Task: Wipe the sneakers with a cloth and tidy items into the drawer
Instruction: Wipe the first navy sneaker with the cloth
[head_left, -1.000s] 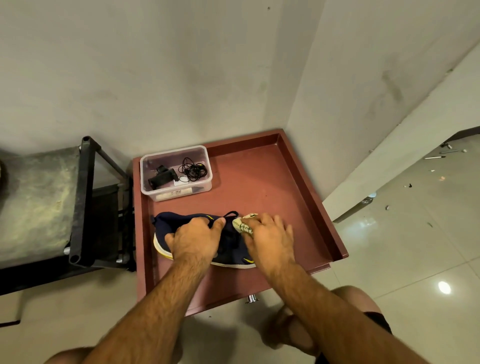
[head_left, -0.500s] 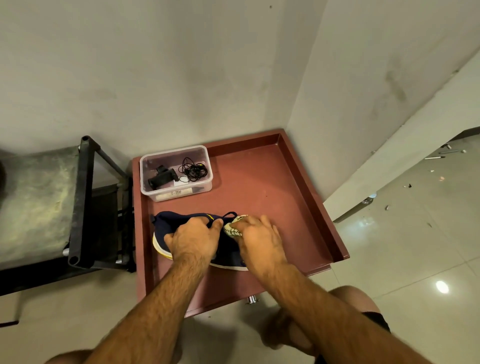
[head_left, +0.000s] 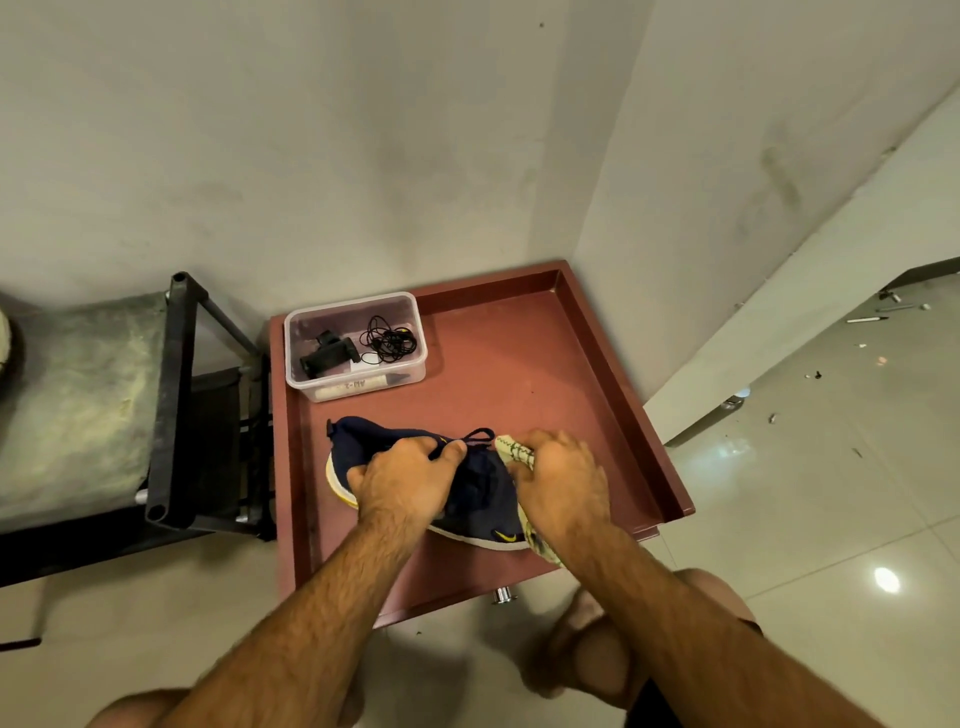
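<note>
Fingers (head_left: 439, 451) grip sneaker (head_left: 483, 496); right hand (head_left: 561, 483) presses cloth (head_left: 514, 451) beside.

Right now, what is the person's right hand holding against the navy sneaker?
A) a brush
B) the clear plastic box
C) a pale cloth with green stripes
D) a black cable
C: the right hand grips a pale cloth with green stripes at the toe end of the navy sneaker, while the left hand holds the shoe steady in the red-brown drawer.
</note>
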